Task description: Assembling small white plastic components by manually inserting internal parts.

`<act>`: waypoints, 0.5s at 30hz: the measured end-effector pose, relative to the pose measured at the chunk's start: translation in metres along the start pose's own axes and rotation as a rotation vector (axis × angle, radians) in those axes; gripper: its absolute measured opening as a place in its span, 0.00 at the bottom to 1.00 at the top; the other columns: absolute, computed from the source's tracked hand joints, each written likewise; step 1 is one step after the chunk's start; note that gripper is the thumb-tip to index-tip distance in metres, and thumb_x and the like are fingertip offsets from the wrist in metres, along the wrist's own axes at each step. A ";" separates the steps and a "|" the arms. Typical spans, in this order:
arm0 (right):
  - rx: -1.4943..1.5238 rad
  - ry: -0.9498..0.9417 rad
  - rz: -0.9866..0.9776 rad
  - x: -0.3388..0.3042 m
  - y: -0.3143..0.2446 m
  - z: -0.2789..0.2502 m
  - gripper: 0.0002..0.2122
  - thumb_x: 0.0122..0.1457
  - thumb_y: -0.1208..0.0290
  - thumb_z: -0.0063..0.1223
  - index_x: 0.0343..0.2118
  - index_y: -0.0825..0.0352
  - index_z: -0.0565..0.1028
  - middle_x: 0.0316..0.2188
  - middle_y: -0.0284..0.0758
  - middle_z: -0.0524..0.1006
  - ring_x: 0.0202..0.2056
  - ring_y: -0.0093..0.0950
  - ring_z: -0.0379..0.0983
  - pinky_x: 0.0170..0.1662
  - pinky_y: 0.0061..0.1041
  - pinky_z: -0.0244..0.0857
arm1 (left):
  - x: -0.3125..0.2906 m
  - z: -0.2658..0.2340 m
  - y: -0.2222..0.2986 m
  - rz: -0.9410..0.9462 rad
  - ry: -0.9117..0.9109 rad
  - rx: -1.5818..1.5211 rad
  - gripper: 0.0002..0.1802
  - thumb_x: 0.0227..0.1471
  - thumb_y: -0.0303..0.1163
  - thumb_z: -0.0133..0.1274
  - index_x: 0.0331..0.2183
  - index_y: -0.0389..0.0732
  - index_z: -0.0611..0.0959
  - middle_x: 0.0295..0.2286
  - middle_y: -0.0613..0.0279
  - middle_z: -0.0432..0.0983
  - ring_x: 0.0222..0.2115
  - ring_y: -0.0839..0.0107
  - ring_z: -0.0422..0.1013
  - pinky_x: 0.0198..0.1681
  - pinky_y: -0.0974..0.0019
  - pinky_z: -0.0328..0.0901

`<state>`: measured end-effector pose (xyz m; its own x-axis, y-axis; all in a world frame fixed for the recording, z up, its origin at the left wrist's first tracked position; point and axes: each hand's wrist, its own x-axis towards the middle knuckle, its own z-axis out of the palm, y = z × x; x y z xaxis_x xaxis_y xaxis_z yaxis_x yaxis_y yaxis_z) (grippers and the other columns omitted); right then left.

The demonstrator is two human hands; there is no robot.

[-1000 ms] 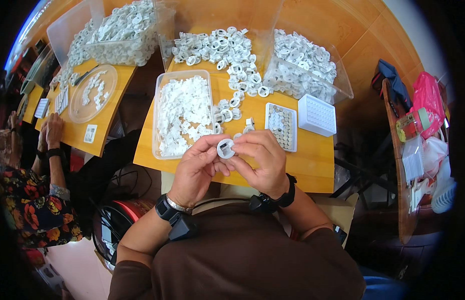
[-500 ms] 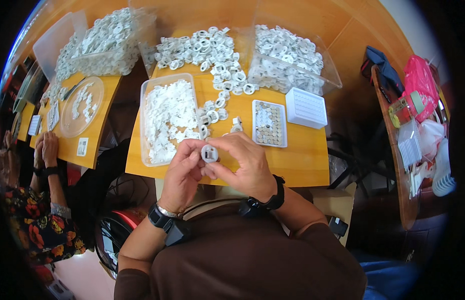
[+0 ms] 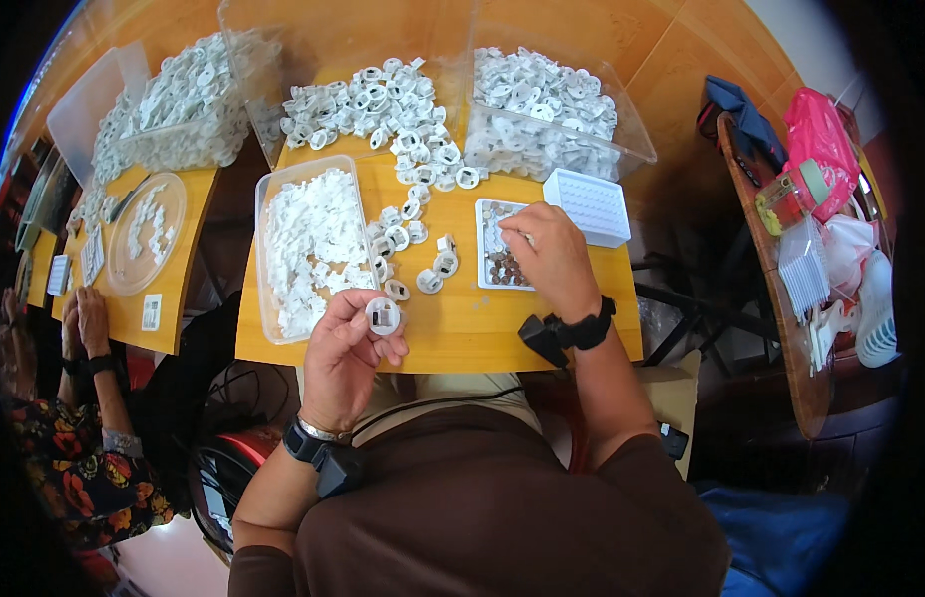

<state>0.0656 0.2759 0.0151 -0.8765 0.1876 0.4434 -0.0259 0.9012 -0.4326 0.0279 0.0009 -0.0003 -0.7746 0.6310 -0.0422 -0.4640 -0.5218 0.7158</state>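
My left hand (image 3: 345,343) pinches a small round white plastic housing (image 3: 383,315) with a dark opening in its face. Over the white tray (image 3: 479,261) of round metal button cells (image 3: 504,271) is my right hand (image 3: 554,254), its thumb and fingers closed together. Whatever those fingertips may hold is hidden. Several similar housings (image 3: 445,263) lie loose on the table between my hands. Beside my left hand stands a clear bin (image 3: 265,289) of small white plastic pieces (image 3: 313,224).
A white slotted box (image 3: 602,231) sits right of the tray. Behind are a heap of housings (image 3: 383,99) and a full clear bin (image 3: 631,139). On the left, a person's hands (image 3: 87,318) rest at another table (image 3: 179,308). A side shelf (image 3: 771,289) holds bags and containers.
My right hand has left the housing and moved right to the tray of button cells. My left hand keeps the housing, now slightly lower and further left. The view has shifted a little.
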 end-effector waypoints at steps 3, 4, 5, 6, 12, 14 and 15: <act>0.001 -0.090 0.109 -0.001 0.015 0.004 0.05 0.50 0.70 0.56 0.27 0.65 0.80 0.30 0.38 0.75 0.36 0.38 0.70 0.39 0.35 0.65 | 0.000 0.001 0.000 -0.003 -0.004 -0.002 0.15 0.57 0.36 0.47 0.41 0.35 0.72 0.31 0.53 0.74 0.27 0.69 0.72 0.31 0.71 0.67; 0.003 -0.092 0.109 -0.001 0.014 0.006 0.05 0.50 0.70 0.56 0.27 0.65 0.80 0.30 0.38 0.75 0.36 0.38 0.70 0.39 0.35 0.65 | 0.001 0.003 0.000 -0.003 0.014 0.010 0.16 0.57 0.37 0.48 0.41 0.35 0.71 0.29 0.54 0.73 0.26 0.69 0.72 0.30 0.71 0.67; -0.037 -0.114 0.100 -0.002 0.013 0.008 0.05 0.50 0.70 0.56 0.26 0.64 0.80 0.29 0.38 0.75 0.35 0.38 0.70 0.40 0.36 0.65 | 0.001 0.003 0.000 -0.004 0.033 0.023 0.16 0.56 0.39 0.49 0.40 0.36 0.70 0.27 0.55 0.72 0.25 0.69 0.72 0.29 0.72 0.67; -0.076 -0.134 0.092 -0.003 0.012 0.010 0.05 0.49 0.70 0.56 0.26 0.64 0.81 0.28 0.37 0.74 0.35 0.38 0.70 0.40 0.36 0.65 | 0.001 0.001 -0.001 -0.004 0.035 0.025 0.16 0.56 0.39 0.49 0.40 0.36 0.70 0.27 0.55 0.72 0.25 0.69 0.72 0.29 0.72 0.67; -0.075 -0.131 0.069 -0.001 0.015 0.016 0.03 0.48 0.72 0.56 0.23 0.64 0.78 0.27 0.37 0.73 0.35 0.38 0.69 0.39 0.37 0.65 | 0.001 -0.003 0.000 0.002 -0.027 -0.057 0.14 0.58 0.36 0.46 0.40 0.36 0.71 0.31 0.53 0.74 0.28 0.68 0.73 0.31 0.71 0.67; -0.052 -0.089 0.073 -0.001 0.010 0.015 0.02 0.47 0.73 0.55 0.23 0.65 0.77 0.27 0.37 0.73 0.34 0.39 0.69 0.38 0.36 0.65 | 0.001 -0.002 0.001 -0.012 -0.033 -0.102 0.13 0.58 0.36 0.46 0.40 0.37 0.71 0.31 0.52 0.74 0.28 0.68 0.73 0.31 0.70 0.67; -0.034 -0.047 0.080 0.000 0.006 0.015 0.02 0.47 0.74 0.55 0.23 0.65 0.76 0.27 0.37 0.73 0.34 0.39 0.69 0.38 0.36 0.65 | 0.001 -0.003 0.001 -0.007 -0.026 -0.101 0.13 0.58 0.36 0.46 0.40 0.37 0.71 0.31 0.52 0.74 0.28 0.68 0.73 0.31 0.70 0.67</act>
<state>0.0585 0.2760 0.0008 -0.8968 0.2417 0.3706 0.0609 0.8971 -0.4376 0.0253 -0.0001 -0.0020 -0.7606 0.6486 -0.0275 -0.5112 -0.5722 0.6413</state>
